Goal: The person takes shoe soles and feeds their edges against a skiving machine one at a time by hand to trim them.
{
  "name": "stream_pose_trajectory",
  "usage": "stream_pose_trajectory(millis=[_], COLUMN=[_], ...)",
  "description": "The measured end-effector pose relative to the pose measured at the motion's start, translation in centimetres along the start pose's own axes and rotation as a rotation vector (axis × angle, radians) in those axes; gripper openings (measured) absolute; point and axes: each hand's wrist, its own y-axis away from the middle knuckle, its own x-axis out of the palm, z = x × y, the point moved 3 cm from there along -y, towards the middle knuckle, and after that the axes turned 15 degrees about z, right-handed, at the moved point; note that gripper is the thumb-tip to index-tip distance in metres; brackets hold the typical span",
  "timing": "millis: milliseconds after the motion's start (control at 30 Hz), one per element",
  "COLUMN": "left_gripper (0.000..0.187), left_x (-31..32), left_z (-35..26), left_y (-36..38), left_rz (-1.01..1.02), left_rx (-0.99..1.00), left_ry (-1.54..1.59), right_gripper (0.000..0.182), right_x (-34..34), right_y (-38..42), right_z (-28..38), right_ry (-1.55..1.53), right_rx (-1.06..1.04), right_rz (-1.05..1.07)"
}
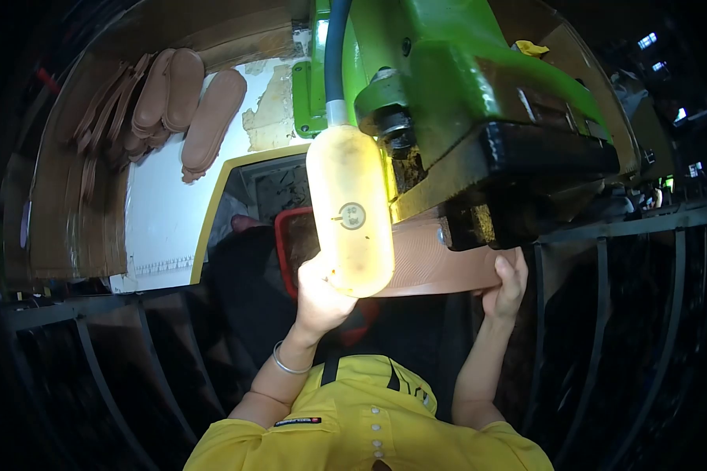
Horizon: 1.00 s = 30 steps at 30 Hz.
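1. Both hands hold a brown ribbed sheet under the head of a green machine; the right hand pinches the sheet's right edge, thumb below and fingers curled over the top
2. Left hand is raised at the sheet's left end, partly hidden behind a yellowish translucent bottle that hangs from a dark hose; its fingers seem closed on the sheet's edge, though the exact grip cannot be told
3. The sheet lies flat between the two hands, running beneath the black press block of the machine, touching or just under it
4. Judging by its slight bend and fine ribbing, the sheet looks like thin rubbery sole material: light, flexible, not fragile and fairly grippy; it would sag if held at one end, so taking it at both short edges, as now, keeps it level
5. A red-rimmed frame sits just left of the sheet, below the bottle
6. Farther out on the white table, a pile of brown cut soles lies at the upper left, well apart from the hands
7. A metal bangle circles the left wrist, and yellow sleeves show at the bottom
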Motion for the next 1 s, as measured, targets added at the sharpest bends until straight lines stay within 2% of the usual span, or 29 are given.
stream_pose_trajectory(millis=[67,133,233,300,367,433,500,567,633,667,800,900,967,1000], left_gripper=[0.044,0.024,0.021,0.019,0.019,0.02,0.018,0.015,0.016,0.018,0.021,0.037,0.039,0.032], left_x=[0.0,-0.3,-2.0,-3.6,-5.6,-7.4,-8.7,-9.3,-9.1,-8.5,-4.1,1.1,2.5,2.6], left_z=[-1.1,-2.6,-3.6,-3.5,-2.4,-1.5,-0.9,-0.1,1.0,1.3,4.6,5.0,5.3,4.3], left_y=[-0.1,-0.4,0.4,0.8,2.1,3.5,4.9,6.5,7.9,8.5,10.7,9.6,8.8,7.6], left_rz=[-0.002,-0.156,-0.179,-0.181,-0.205,-0.252,-0.295,-0.302,-0.257,-0.246,-0.051,0.02,0.191,0.239], left_rx=[-0.008,-0.045,0.01,0.031,0.009,-0.035,-0.107,-0.138,-0.165,-0.199,-0.384,-0.415,-0.436,-0.296], left_ry=[0.053,0.166,0.166,0.218,0.279,0.309,0.276,0.276,0.276,0.294,0.296,0.246,-0.063,-0.251], right_gripper=[0.039,0.042,0.045,0.043,0.041,0.035,0.034,0.028,0.042,0.042,0.025,0.014,0.015,0.037], right_x=[0.6,1.1,2.5,3.4,4.6,6.9,9.3,9.4,10.4,10.3,10.6,11.4,11.9,12.2], right_y=[-1.7,-2.7,-3.5,-3.3,-2.7,-2.9,-3.0,-2.7,-2.8,-3.0,-4.5,-4.7,-4.6,-4.0], right_z=[0.3,0.2,-1.1,-2.1,-2.8,-2.7,-1.7,-3.2,-3.1,-3.0,-3.2,-3.0,-2.3,-0.3], right_ry=[0.025,-0.038,-0.061,-0.112,-0.11,0.032,0.052,-0.03,-0.092,-0.091,0.031,0.047,0.005,0.13], right_rx=[-0.051,-0.004,-0.035,-0.036,0.046,-0.148,-0.213,-0.075,-0.11,-0.112,-0.054,-0.068,-0.005,-0.039], right_rz=[-0.025,0.075,0.121,0.223,0.315,0.352,0.367,0.422,0.405,0.402,0.452,0.407,0.391,0.401])
